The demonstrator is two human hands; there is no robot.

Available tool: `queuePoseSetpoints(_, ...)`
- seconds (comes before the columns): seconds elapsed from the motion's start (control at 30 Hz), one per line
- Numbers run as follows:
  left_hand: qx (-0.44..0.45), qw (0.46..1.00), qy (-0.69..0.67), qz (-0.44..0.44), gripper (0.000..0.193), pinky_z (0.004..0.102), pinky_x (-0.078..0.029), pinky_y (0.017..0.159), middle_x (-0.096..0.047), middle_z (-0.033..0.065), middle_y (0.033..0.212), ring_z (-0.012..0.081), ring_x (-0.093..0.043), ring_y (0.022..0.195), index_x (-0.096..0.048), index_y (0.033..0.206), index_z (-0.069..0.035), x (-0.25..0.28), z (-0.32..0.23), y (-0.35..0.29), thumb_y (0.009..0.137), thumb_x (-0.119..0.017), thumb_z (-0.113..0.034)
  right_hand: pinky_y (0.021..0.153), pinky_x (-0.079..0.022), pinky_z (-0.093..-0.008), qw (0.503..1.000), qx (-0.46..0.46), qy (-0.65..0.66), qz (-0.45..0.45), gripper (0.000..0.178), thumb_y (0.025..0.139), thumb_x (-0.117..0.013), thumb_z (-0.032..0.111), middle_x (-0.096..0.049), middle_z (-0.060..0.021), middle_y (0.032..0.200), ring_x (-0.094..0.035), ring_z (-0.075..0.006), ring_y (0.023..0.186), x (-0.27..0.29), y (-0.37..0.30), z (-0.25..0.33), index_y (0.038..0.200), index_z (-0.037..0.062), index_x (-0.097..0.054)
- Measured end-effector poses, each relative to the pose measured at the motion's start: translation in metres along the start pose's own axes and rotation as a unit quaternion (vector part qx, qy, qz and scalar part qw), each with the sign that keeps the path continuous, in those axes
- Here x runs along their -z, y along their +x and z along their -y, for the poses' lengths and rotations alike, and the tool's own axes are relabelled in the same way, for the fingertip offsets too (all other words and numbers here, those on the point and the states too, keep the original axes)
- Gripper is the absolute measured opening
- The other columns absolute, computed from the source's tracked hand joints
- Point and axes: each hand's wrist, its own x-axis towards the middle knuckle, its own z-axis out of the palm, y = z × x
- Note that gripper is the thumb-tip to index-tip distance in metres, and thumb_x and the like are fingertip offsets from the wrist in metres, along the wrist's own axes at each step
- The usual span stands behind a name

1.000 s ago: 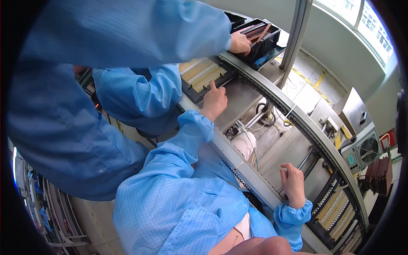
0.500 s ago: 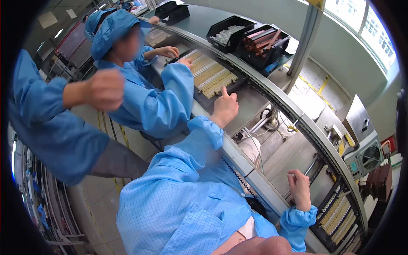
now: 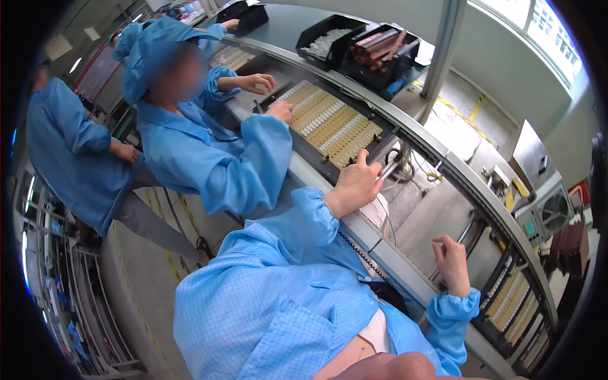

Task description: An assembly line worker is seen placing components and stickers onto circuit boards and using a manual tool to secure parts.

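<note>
My left hand (image 3: 356, 185) is at the near right corner of a black-framed tray (image 3: 329, 170) on the conveyor line, index finger stretched out and the others bent. The fingertips are by the frame's edge; whether they touch it cannot be made out. The tray carries yellowish boards (image 3: 329, 120) with rows of small white parts. A co-worker's hands (image 3: 278, 109) are over the tray's left end. My right hand (image 3: 451, 265) is raised over the conveyor's near side, fingers loosely bent and apart, holding nothing. A second loaded tray (image 3: 512, 303) lies to its right.
Black bins of white parts (image 3: 326, 44) and of reddish-brown bars (image 3: 380, 54) stand behind the rail. A metal post (image 3: 443, 50) rises beside them. Between the trays the conveyor has an open gap with cables (image 3: 405, 164). A grey fan unit (image 3: 548, 218) stands far right. Another person (image 3: 76, 139) stands left.
The tray has slid right along the conveyor, and my left hand has moved right with it. The co-worker's hands have lifted slightly. The person at left has stepped back and lowered an arm.
</note>
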Motion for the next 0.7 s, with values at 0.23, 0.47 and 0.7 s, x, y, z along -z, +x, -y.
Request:
queuePoseSetpoints(0.23,-0.109,0.990,-0.051,0.069,0.021,0.0438,-0.056,0.080,-0.053,0.0230,0.130,0.0400,-0.068,0.089,-0.069,0.101,-0.012,-0.020,-0.052,-0.021,0.087,-0.071,-0.028,0.060,-0.048,-0.0376,0.999,0.043,-0.003,-0.032,0.014,0.089,-0.067,0.008,-0.061,-0.0173,0.065,-0.060,-0.0288,0.057,-0.005,-0.002,-0.022,0.101,0.0010,-0.069)
queuePoseSetpoints(0.47,-0.161,0.970,-0.104,0.148,0.024,0.0449,-0.056,0.083,-0.051,0.0278,0.133,0.0429,-0.068,0.094,-0.068,0.105,-0.011,-0.022,-0.084,-0.034,0.087,-0.071,-0.028,0.071,-0.053,-0.0436,0.999,0.026,-0.002,-0.019,0.013,0.091,-0.066,0.013,-0.067,-0.0188,0.076,-0.067,-0.0362,0.075,-0.007,-0.004,-0.009,0.100,0.0039,-0.067)
queuePoseSetpoints(0.7,-0.214,0.949,-0.117,0.201,0.024,0.0481,-0.057,0.081,-0.045,0.0354,0.137,0.0470,-0.068,0.088,-0.067,0.104,-0.010,-0.026,-0.120,-0.051,0.087,-0.071,-0.027,0.069,-0.052,-0.0446,0.995,0.011,-0.031,-0.093,0.014,0.092,-0.065,0.014,-0.066,-0.0184,0.072,-0.067,-0.0362,0.072,-0.001,-0.004,0.005,0.102,0.0051,-0.067)
